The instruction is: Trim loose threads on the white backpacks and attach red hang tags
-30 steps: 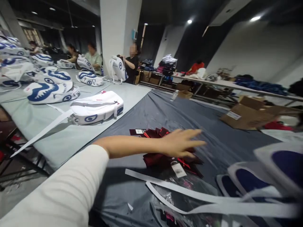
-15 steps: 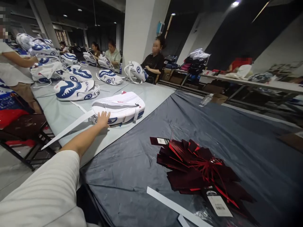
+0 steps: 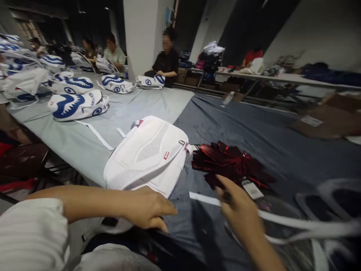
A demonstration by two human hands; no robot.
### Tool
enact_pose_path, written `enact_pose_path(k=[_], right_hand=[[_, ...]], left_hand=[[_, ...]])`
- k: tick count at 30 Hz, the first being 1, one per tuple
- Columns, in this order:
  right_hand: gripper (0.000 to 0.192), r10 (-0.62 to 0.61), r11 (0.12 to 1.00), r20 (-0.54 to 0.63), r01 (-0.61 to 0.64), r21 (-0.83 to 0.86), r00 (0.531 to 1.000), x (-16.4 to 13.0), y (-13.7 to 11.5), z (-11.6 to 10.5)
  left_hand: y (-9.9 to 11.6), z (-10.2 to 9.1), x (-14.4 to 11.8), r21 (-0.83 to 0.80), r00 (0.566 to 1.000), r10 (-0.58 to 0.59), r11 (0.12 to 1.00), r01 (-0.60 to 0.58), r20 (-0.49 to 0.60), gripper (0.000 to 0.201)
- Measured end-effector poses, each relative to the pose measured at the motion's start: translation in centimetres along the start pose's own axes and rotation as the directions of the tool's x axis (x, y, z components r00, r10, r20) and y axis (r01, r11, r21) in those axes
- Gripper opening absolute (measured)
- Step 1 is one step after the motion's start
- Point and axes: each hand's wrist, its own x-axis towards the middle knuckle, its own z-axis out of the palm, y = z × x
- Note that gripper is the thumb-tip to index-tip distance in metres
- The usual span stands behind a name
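The right hand (image 3: 239, 210) is smeared by motion, so I cannot tell whether its fingers are together or apart; it hovers over the near edge of a fanned pile of dark red hang tags (image 3: 229, 163), too overlapped to count. One white barcode label (image 3: 252, 189) shows at the pile's near side. The left hand (image 3: 146, 207) lies with fingers loosely together and extended, gripping nothing, at the near edge of one white backpack (image 3: 149, 156) that rests back-panel up on the surface (image 3: 254, 131), where the grey cover meets the dark one. Its lower edge is hidden behind that hand and forearm.

Two long white straps (image 3: 282, 218) cross the dark cover near the right hand — their far ends run into blur at the lower right, where blue-and-white shapes cannot be made out. On the grey cover further off lie shark-print backpacks (image 3: 77, 105); four are clear on the near stretch, with more at the left edge cut off by the frame. Three seated people show at the far end, a fourth (image 3: 166, 60) by the white pillar (image 3: 139, 35), faces obscured. A clear bottle (image 3: 226, 99) lies beyond.
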Motion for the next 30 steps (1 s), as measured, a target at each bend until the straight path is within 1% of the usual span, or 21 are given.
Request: enact_pose_path(k=[1, 2, 3, 4, 5, 6, 7, 9, 11, 13, 14, 16, 17, 18, 20, 22, 24, 26, 27, 28, 30], right_hand=[[0.035, -0.071, 0.997, 0.024, 0.071, 0.027, 0.997, -0.4, -1.8, 1.3], [0.043, -0.138, 0.989, 0.058, 0.135, 0.052, 0.989, -0.4, -4.0, 2.8], [0.05, -0.174, 0.984, 0.105, 0.168, 0.06, 0.979, 0.1, -6.3, 4.4], [0.054, -0.194, 0.981, 0.2, 0.187, 0.053, 0.96, 0.7, -8.6, 6.0], [0.056, -0.178, 0.983, 0.342, 0.183, 0.018, 0.923, 1.4, -10.7, 7.6], [0.052, -0.117, 0.986, 0.519, 0.16, -0.039, 0.847, 1.8, -12.5, 8.8], [0.041, 0.004, 0.988, 0.653, 0.099, -0.12, 0.757, 1.9, -13.8, 9.6], [0.023, 0.199, 0.965, 0.712, -0.007, -0.263, 0.673, 0.5, -14.6, 9.8], [0.017, 0.405, 0.894, 0.647, -0.13, -0.43, 0.647, -2.5, -13.0, 8.2], [0.021, 0.611, 0.763, 0.476, -0.312, -0.566, 0.632, -6.0, -10.4, 5.8], [0.024, 0.679, 0.712, 0.385, -0.433, -0.553, 0.625, -7.6, -9.0, 4.7], [0.027, 0.733, 0.678, 0.283, -0.632, -0.377, 0.618, -10.1, -6.9, 3.7], [0.027, 0.728, 0.685, 0.273, -0.682, -0.254, 0.629, -11.0, -6.3, 3.9], [0.026, 0.709, 0.698, 0.279, -0.7, -0.149, 0.647, -11.6, -5.9, 4.4], [0.027, 0.687, 0.711, 0.277, -0.701, -0.064, 0.672, -12.6, -6.0, 5.9], [0.029, 0.673, 0.725, 0.221, -0.689, -0.005, 0.706, -13.4, -6.7, 7.1], [0.031, 0.589, 0.798, 0.145, -0.601, 0.052, 0.795, -14.2, -7.6, 7.2], [0.032, 0.428, 0.898, 0.056, -0.431, 0.086, 0.902, -14.8, -8.3, 6.5], [0.033, 0.339, 0.937, 0.017, -0.339, 0.087, 0.941, -15.0, -8.5, 6.1], [0.033, 0.262, 0.962, -0.014, -0.26, 0.079, 0.965, -14.9, -8.7, 5.6], [0.031, 0.143, 0.989, -0.062, -0.14, 0.05, 0.988, -14.4, -9.0, 5.0]], left_hand=[[0.6, 0.2, -1.5, 0.003, 0.986, 0.107, 0.994, -0.108, -0.13, 0.05], [0.4, 0.7, -2.8, 0.028, 0.951, 0.129, 0.992, -0.126, -0.28, 0.052], [-0.3, 1.5, -3.9, 0.049, 0.911, 0.072, 0.997, -0.057, -0.406, 0.056], [-1.4, 2.8, -4.7, 0.055, 0.877, -0.019, 0.997, 0.051, -0.48, 0.06], [-2.5, 4.5, -5.3, 0.048, 0.855, -0.11, 0.987, 0.156, -0.506, 0.066], [-3.4, 6.5, -5.8, 0.059, 0.858, -0.154, 0.976, 0.21, -0.49, 0.07], [-4.0, 8.7, -6.1, 0.089, 0.871, -0.16, 0.97, 0.226, -0.464, 0.072], [-4.0, 13.2, -6.6, 0.151, 0.87, -0.158, 0.955, 0.255, -0.467, 0.071], [-3.1, 16.9, -7.0, 0.173, 0.831, -0.168, 0.938, 0.299, -0.53, 0.068], [-2.0, 19.4, -7.2, 0.156, 0.788, -0.172, 0.934, 0.321, -0.591, 0.068], [-1.7, 20.3, -7.1, 0.143, 0.774, -0.171, 0.937, 0.32, -0.61, 0.068], [-1.5, 21.8, -6.5, 0.131, 0.745, -0.154, 0.942, 0.308, -0.649, 0.069], [-1.5, 22.4, -6.1, 0.139, 0.725, -0.13, 0.944, 0.299, -0.677, 0.069], [-1.6, 23.0, -5.8, 0.156, 0.702, -0.095, 0.946, 0.285, -0.706, 0.069], [-1.6, 23.6, -5.5, 0.198, 0.658, -0.019, 0.947, 0.254, -0.752, 0.065], [-1.4, 22.8, -5.9, 0.215, 0.648, 0.023, 0.952, 0.219, -0.761, 0.058], [-0.8, 20.0, -6.3, 0.219, 0.664, 0.074, 0.966, 0.137, -0.744, 0.05], [-0.3, 15.2, -5.7, 0.276, 0.638, 0.221, 0.961, -0.015, -0.737, 0.044], [-0.1, 12.2, -4.9, 0.342, 0.584, 0.328, 0.935, -0.091, -0.742, 0.042], [0.0, 9.0, -3.6, 0.412, 0.567, 0.413, 0.901, -0.139, -0.712, 0.042], [-0.1, 2.9, -0.7, 0.549, 0.591, 0.537, 0.816, -0.182, -0.602, 0.04]])
